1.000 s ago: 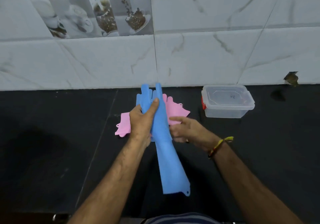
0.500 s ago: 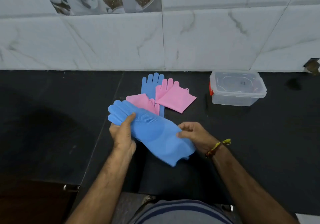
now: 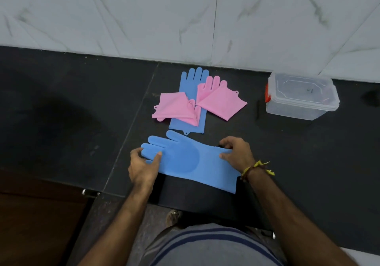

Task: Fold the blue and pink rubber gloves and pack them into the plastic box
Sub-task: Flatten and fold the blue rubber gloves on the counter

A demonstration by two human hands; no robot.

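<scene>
A flat glove (image 3: 185, 162) is laid crosswise at the near edge of the counter (image 3: 61, 111). Its finger end, at the left, is held by the left hand (image 3: 141, 167), and its cuff, at the right, by the right hand (image 3: 236, 154). Just behind it a long glove (image 3: 189, 80) is laid lengthwise, fingers toward the wall (image 3: 144, 18). Upon this a left folded glove (image 3: 174, 107) and a right folded glove (image 3: 220, 103) are laid. The box (image 3: 302, 99) is set well to the right, near the wall.

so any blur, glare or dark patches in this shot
Head view: sharp overall; wide-angle bend curves the wall edge; a broad soft shadow darkens the counter at left; mild sheen on the plastic box lid; the flat blue glove is evenly lit.
</scene>
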